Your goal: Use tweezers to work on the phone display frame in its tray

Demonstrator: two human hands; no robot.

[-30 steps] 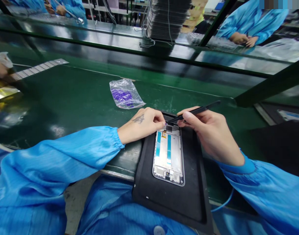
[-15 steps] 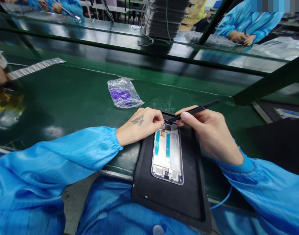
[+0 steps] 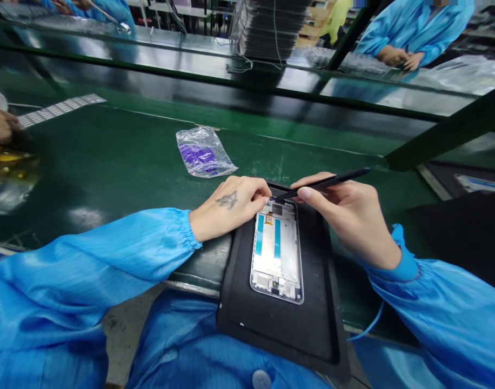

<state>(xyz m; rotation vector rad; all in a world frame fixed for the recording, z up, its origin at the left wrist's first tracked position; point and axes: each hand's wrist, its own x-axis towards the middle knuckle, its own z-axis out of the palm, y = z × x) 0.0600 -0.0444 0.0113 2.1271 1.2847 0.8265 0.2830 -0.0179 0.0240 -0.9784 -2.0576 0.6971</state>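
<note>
Over phone frame (image 3: 276,251), black tool (image 3: 328,182) crosswise, tip pointing left

The left grip (image 3: 231,202) covers the top left corner of the phone frame (image 3: 278,251); whether its fingertips pinch anything there is too small to tell. The tip of the black stick (image 3: 345,178), clasped in the right grip (image 3: 348,216), disappears beside them. The purple contents of the plastic bag (image 3: 202,154) are blurred. A co-worker's hand (image 3: 0,124) is cut off at the left edge.

One frame (image 3: 277,251), one tool (image 3: 345,176), one tray (image 3: 316,324), one bag (image 3: 202,154).
</note>
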